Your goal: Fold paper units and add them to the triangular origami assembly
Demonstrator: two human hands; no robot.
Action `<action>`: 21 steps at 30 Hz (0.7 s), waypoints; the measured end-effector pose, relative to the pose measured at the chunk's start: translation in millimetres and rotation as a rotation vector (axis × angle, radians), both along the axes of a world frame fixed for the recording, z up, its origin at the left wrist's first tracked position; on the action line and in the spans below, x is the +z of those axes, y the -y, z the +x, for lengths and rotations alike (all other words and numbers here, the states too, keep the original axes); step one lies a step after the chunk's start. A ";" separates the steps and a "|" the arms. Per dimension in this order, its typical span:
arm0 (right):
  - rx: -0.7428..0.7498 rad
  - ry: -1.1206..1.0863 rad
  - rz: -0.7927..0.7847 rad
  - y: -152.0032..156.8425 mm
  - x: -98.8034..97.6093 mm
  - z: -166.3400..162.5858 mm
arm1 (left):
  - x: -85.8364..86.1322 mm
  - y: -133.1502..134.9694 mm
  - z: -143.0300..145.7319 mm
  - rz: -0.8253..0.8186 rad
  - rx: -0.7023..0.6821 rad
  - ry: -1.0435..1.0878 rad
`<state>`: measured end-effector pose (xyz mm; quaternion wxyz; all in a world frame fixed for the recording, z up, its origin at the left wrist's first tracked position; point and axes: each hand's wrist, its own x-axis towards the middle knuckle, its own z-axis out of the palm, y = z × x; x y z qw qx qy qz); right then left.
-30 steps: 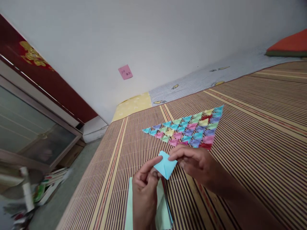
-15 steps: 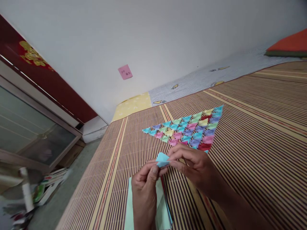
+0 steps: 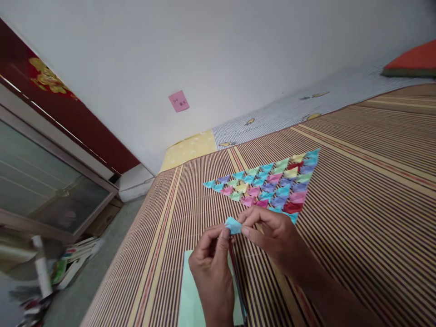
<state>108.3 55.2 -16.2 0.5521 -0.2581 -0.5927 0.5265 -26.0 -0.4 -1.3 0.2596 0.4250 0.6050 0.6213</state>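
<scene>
Folded blue paper (image 3: 233, 226) lies at one o'clock from the left hand (image 3: 214, 268) and nine o'clock from the right hand (image 3: 277, 232). Both hands pinch it.

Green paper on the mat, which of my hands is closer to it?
Left. Your left hand is over the green paper, hiding part of it; your right hand is farther off, past its far right corner.

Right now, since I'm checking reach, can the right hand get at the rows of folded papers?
Probably yes: the right hand appears close to the folded papers, with nothing visible blocking the way, though it may need to release the blue paper first.
</scene>
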 end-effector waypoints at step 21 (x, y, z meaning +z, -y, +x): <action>-0.153 0.088 -0.041 9.1 10.6 -10.5 | -8.9 -5.2 5.4 0.084 0.048 0.162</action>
